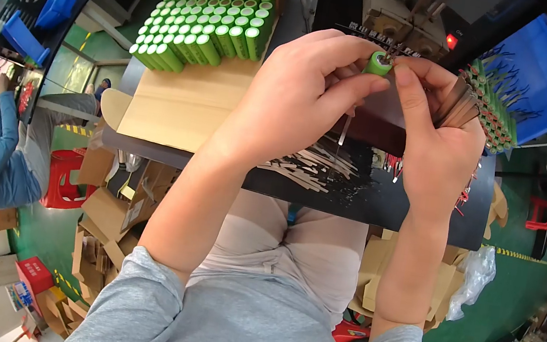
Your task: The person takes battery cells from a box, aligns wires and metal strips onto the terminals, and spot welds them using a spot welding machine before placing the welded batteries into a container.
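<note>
Between thumb and fingers, my left hand (pixel 313 86) grips a green cylindrical battery cell (pixel 379 64), its end turned up toward me. Close beside it, my right hand (pixel 440 131) has several thin, flat metal strips (pixel 461 105) tucked in its fingers. Thumb and forefinger of that hand pinch together at the cell's end; what lies between their tips is too small to make out. Both hands are just in front of the thin electrode rods of a bench machine (pixel 392 20) with a lit red lamp (pixel 452 41).
Rows of green cells (pixel 203 25) stand in a cardboard box (pixel 178 105) at the left. Loose strips (pixel 309 165) lie on the dark table (pixel 366 208). At the right, cells with dark leads (pixel 495 108) sit by a blue bin (pixel 544 83). A seated person (pixel 6 154) works farther left.
</note>
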`<action>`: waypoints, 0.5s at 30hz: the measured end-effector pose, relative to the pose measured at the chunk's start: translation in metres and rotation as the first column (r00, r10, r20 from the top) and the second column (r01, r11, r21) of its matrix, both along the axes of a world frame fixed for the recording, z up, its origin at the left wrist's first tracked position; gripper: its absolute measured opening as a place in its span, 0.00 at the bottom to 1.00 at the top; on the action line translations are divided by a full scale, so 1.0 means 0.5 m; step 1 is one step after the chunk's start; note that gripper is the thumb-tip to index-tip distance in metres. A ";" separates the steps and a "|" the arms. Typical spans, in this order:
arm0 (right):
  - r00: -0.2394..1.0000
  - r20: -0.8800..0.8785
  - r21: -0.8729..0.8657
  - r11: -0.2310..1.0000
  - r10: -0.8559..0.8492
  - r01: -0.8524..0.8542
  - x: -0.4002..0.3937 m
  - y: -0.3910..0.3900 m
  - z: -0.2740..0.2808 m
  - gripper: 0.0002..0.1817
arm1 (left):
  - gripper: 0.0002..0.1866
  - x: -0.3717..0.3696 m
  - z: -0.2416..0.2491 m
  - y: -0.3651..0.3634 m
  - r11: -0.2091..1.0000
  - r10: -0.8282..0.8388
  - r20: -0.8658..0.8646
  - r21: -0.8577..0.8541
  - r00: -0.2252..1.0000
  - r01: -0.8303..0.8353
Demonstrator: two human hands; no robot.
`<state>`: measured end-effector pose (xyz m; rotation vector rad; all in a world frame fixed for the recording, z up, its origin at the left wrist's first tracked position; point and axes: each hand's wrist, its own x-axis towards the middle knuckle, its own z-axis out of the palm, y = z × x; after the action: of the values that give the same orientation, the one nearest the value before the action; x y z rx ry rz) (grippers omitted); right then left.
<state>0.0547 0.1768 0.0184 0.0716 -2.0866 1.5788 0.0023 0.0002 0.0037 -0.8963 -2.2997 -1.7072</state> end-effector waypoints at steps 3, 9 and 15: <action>1.000 0.025 -0.067 0.998 0.015 -0.014 0.005 -0.008 0.011 0.07 | 0.15 0.003 0.003 -0.002 1.000 -0.017 0.032 0.012 0.999 0.016; 0.998 0.053 -0.099 0.995 0.039 -0.033 0.042 0.004 0.021 0.07 | 0.16 0.014 0.006 -0.009 0.996 -0.074 -0.073 -0.045 0.995 0.071; 0.951 0.083 0.096 0.947 0.299 -0.306 0.119 0.062 0.057 0.18 | 0.15 0.092 0.040 -0.028 0.953 -0.283 -0.080 -0.132 0.956 0.271</action>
<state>0.1143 0.2078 0.0470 0.4006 -2.2999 1.6578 0.0484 -0.0136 0.0236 -1.3538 -2.3214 -1.5916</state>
